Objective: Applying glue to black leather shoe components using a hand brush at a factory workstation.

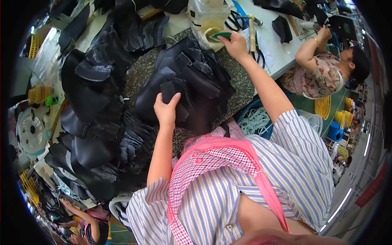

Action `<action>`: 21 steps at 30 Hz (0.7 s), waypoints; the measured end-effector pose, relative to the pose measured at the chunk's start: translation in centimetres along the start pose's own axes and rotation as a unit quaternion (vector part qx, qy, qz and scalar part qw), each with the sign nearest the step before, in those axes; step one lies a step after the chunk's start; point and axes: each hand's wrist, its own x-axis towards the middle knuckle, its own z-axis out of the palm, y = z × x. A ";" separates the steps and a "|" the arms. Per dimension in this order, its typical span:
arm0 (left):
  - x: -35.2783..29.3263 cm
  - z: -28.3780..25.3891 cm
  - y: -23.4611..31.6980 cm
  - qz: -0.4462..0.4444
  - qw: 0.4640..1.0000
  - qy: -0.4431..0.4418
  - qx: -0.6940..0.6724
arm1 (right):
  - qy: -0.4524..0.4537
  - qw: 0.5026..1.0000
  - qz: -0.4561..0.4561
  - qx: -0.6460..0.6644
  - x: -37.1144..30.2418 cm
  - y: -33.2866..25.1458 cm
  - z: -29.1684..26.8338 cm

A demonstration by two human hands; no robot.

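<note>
My left hand is closed, thumb and fingers pinching a small black leather-like piece above a heap of similar black pieces. Farther off and to the right, my right hand grips a flat green tool; whether it is a scraper or a brush I cannot tell. That tool's end is at the mouth of a whitish, crusted plastic container, and its tip is partly hidden there. Under the heap lies a speckled stone slab.
A hammer and black-handled scissors lie right of the container. More stacked black pieces fill the left side. A blue basket of pale strips stands at right. Co-workers sit at far right and lower left; a fan is at left.
</note>
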 end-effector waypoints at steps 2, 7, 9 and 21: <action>0.3 -0.4 0.8 -0.037 0.987 -0.001 -0.159 | -0.097 0.989 0.091 0.069 1.0 0.0 -0.6; 0.1 -1.5 2.2 -0.071 0.957 -0.057 -0.276 | -0.023 0.994 -0.065 0.087 1.0 0.4 -3.1; 0.2 -1.2 1.6 -0.082 0.951 -0.051 -0.294 | -0.030 0.967 0.168 0.189 -0.3 2.2 -3.9; 0.3 0.0 4.5 -0.066 0.924 -0.095 -0.363 | -0.237 0.921 -0.069 0.300 -0.5 -14.7 -2.4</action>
